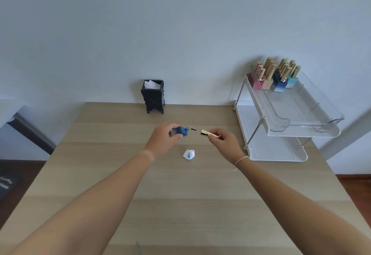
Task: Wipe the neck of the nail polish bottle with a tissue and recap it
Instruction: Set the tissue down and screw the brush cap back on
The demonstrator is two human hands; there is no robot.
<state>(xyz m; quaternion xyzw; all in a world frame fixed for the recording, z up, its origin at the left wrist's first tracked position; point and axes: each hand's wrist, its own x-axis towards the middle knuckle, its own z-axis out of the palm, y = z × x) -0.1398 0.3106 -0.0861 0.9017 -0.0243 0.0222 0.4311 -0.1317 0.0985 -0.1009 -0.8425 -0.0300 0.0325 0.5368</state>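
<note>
My left hand [163,140] holds a blue nail polish bottle [180,131] above the table, tipped on its side with its open neck pointing right. My right hand [224,141] grips the gold cap [209,133], whose brush tip points left and sits a short gap from the bottle's neck. A crumpled white tissue [189,154] with a blue stain lies on the table below and between the hands, touched by neither.
A black tissue holder [153,96] with white tissues stands at the table's back edge. At the right, a white two-tier rack [281,134] carries several gold-capped polish bottles [277,74] at the back of its top tray. The wooden table [180,194] spreads around the hands.
</note>
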